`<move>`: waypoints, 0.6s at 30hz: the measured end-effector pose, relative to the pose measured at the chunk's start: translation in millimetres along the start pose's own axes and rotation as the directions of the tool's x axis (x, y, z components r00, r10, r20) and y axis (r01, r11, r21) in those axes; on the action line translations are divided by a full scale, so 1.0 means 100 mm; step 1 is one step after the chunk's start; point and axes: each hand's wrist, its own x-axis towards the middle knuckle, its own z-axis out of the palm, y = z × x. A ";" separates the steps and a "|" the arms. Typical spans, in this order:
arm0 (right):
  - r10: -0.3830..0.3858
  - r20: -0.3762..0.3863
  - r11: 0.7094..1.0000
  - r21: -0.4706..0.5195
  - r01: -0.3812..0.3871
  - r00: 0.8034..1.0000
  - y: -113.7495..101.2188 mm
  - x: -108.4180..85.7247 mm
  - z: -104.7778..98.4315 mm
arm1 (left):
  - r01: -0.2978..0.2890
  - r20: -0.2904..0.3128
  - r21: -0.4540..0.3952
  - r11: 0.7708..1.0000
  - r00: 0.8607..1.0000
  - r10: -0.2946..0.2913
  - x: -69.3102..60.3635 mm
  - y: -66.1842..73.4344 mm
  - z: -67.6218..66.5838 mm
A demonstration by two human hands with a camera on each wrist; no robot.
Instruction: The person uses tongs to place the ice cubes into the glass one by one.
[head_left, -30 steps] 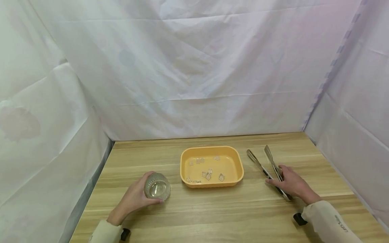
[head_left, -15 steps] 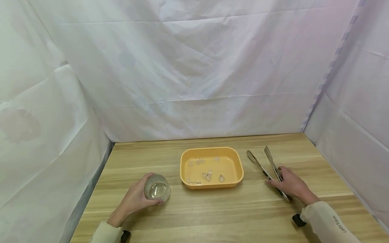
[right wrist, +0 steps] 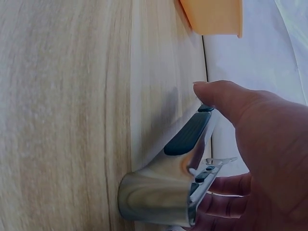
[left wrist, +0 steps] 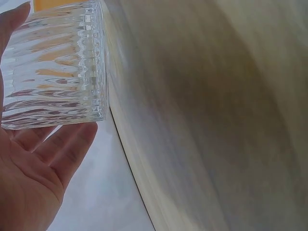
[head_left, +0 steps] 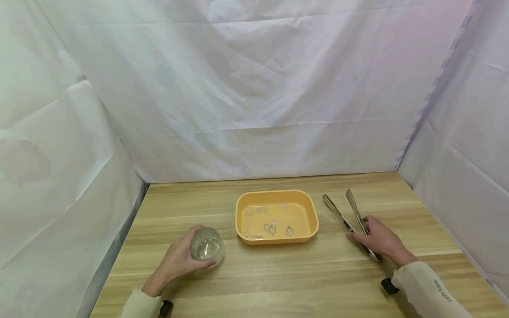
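Observation:
My left hand (head_left: 180,259) grips a clear ribbed glass (head_left: 208,247), thumb on the near side and fingers round the far side. In the left wrist view the ribbed wall of the glass (left wrist: 53,67) shows between thumb and fingers; whether its base touches the table I cannot tell. At the right, my right hand (head_left: 381,240) holds metal tongs (head_left: 338,213) with dark grips. The right wrist view has the thumb on one arm of the tongs (right wrist: 154,197) and the fingers at the other. The tongs' arms are spread, their tips pointing away from me.
Between the hands, further back, stands a yellow tray (head_left: 308,223) with several clear cubes (head_left: 272,230) scattered inside. The wooden table (head_left: 270,282) ends at a white cloth (head_left: 254,150) behind, with more cloth on both sides.

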 end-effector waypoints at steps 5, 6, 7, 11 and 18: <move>0.010 -0.004 1.000 -0.005 -0.010 1.000 0.00 0.00 0.01 | -0.013 0.011 -0.013 1.000 1.000 0.013 0.00 0.06 0.03; 0.012 -0.006 1.000 -0.006 -0.012 1.000 0.00 0.00 0.01 | -0.015 0.014 -0.017 1.000 1.000 0.016 0.00 0.07 0.04; 0.014 -0.007 1.000 -0.006 -0.014 1.000 -0.01 0.00 0.01 | -0.016 0.016 -0.023 1.000 1.000 0.016 0.00 0.09 0.04; 0.019 -0.008 1.000 -0.008 -0.019 1.000 -0.02 0.00 0.01 | -0.015 0.035 -0.025 1.000 0.999 0.015 0.01 0.14 0.07; 0.030 -0.006 0.999 -0.020 -0.030 1.000 -0.03 0.02 0.03 | -0.029 0.037 -0.023 0.999 0.999 0.030 0.01 0.23 0.08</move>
